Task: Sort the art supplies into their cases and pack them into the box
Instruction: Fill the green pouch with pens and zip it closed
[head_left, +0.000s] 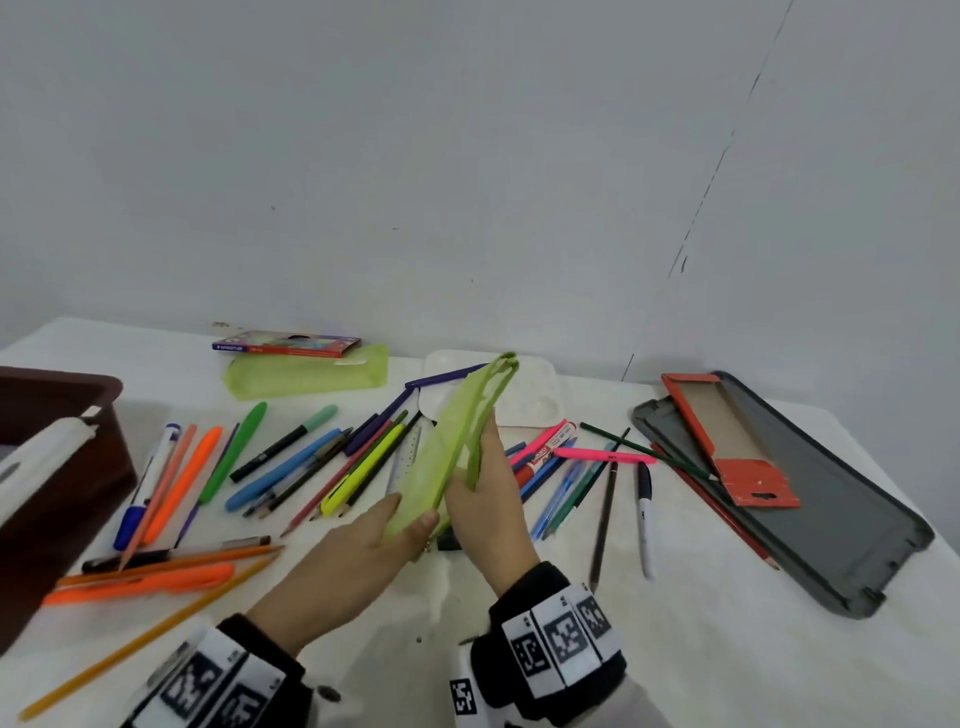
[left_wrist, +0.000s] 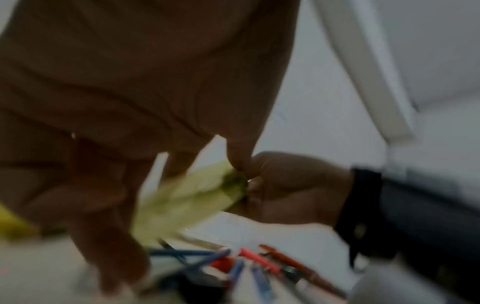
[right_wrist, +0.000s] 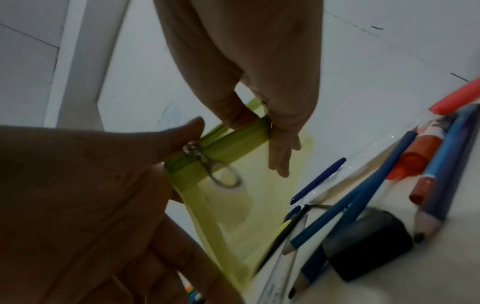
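Both hands hold one green pouch (head_left: 457, 436) up off the table (head_left: 675, 649), slanting from near the person toward the wall. Left hand (head_left: 363, 551) pinches the near end, thumb and fingers closed on the mesh; right hand (head_left: 491, 499) grips the zipper edge a little farther along, fingers curled over it. In the right wrist view the left fingers (right_wrist: 280, 152) clamp the zipper tape while the right thumb sits beside the zip pull (right_wrist: 207, 164) and its ring. Judging by the way it sags and shows light through, the pouch is thin, soft and very light, with no stiffness of its own, so it needs two holds: one anchoring the end of the tape, the other on the metal pull, which is the only firm part. The mesh could slip or bunch if only pinched loosely. Both wrists are raised, palms turned toward each other, forearms coming in from the near edge. Beneath and around lie loose pens and pencils (head_left: 291, 467), a ruler (head_left: 408, 457), a white palette (head_left: 519, 400), a second green pouch (head_left: 306, 374) with a pencil box (head_left: 285, 344) on it, an open grey case (head_left: 810, 493) at right, and a brown box (head_left: 57, 467) at left.
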